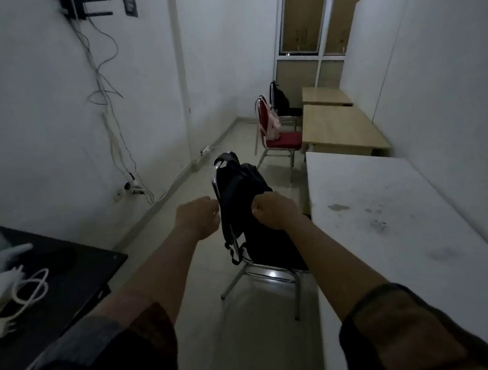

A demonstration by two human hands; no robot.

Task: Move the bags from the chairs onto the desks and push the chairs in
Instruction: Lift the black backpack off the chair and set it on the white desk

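2 bare forearms, dark sleeves (pixel 394 333) pushed up past elbows.

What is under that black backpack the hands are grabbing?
A metal-framed chair holds the black backpack. Its legs and frame show; the backpack covers the seat, so its colour cannot be seen.

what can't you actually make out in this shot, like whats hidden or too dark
Head view only:
- Seat of the nearest chair: covered by the black backpack.
- Right hand fingers: curled into the backpack, exact grip hidden.
- Left hand: fist by the chair back; contact unclear.
- Farthest dark bag: small, dim, partly behind the red chair.
- White items on the black table: blurred, cut off.
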